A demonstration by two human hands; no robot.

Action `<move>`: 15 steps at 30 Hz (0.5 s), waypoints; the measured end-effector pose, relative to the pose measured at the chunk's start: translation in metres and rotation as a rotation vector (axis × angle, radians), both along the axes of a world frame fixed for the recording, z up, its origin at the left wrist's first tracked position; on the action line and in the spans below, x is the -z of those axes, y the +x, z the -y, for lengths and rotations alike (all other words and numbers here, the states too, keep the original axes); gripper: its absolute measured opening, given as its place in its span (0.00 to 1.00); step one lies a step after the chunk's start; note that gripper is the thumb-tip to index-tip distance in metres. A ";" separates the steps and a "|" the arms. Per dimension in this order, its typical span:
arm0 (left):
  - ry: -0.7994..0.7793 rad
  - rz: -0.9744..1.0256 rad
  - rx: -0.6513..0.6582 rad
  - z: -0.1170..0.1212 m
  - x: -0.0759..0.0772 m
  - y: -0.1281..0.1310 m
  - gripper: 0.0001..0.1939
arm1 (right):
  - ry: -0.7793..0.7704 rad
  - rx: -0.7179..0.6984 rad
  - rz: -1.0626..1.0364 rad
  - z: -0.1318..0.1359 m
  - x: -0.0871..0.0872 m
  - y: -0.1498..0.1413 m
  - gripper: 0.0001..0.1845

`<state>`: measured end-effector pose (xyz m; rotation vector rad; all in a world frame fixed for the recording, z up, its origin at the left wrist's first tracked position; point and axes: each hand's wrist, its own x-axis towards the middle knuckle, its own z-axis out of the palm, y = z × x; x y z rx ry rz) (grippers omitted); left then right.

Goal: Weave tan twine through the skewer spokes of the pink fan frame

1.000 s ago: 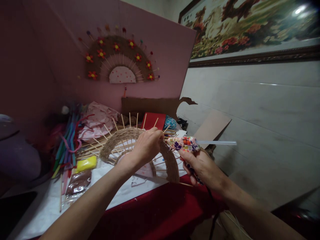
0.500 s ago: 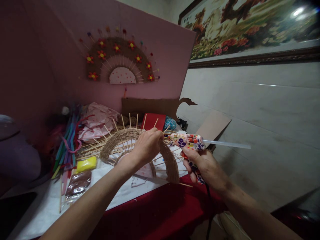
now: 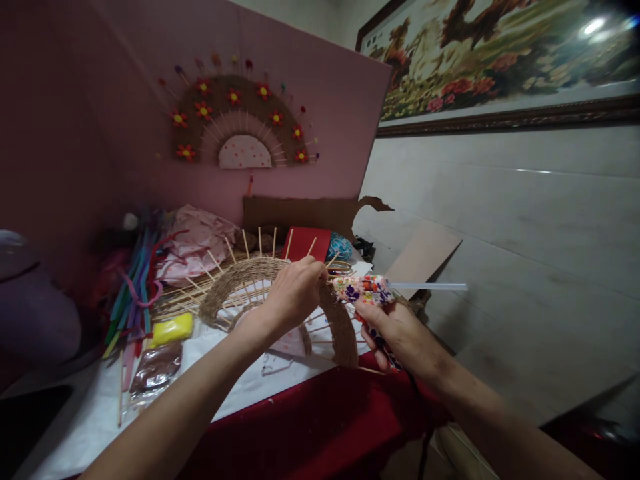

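A half-round woven twine fan (image 3: 240,277) with wooden skewer spokes lies on white paper on the table. My left hand (image 3: 295,290) is closed on the fan's right rim, pinching it near a skewer. My right hand (image 3: 395,333) grips a flower-patterned glue gun (image 3: 363,290), its nozzle pointing left at the rim beside my left fingers. A clear glue stick (image 3: 430,286) juts from the gun's back toward the right.
A finished fan with red flowers (image 3: 243,120) hangs on the pink board. Coloured pipe cleaners (image 3: 133,287), a yellow block (image 3: 173,328), pink cloth (image 3: 197,240), a red box (image 3: 307,243) and cardboard pieces (image 3: 423,257) surround the work. A red cloth (image 3: 310,420) covers the table's front edge.
The glue gun drew back to the right half a second ago, then came left again to the fan's rim. My left hand stayed on the rim.
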<state>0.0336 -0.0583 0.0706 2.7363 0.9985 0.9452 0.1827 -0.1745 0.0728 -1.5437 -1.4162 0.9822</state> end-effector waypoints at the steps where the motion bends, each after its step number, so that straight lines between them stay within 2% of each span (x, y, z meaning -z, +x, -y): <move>1: -0.003 -0.002 0.001 0.000 0.000 0.000 0.10 | -0.004 0.002 0.003 0.000 -0.001 0.000 0.22; 15: -0.005 -0.007 0.006 0.000 0.001 0.000 0.09 | -0.004 0.014 0.004 -0.003 0.000 -0.001 0.21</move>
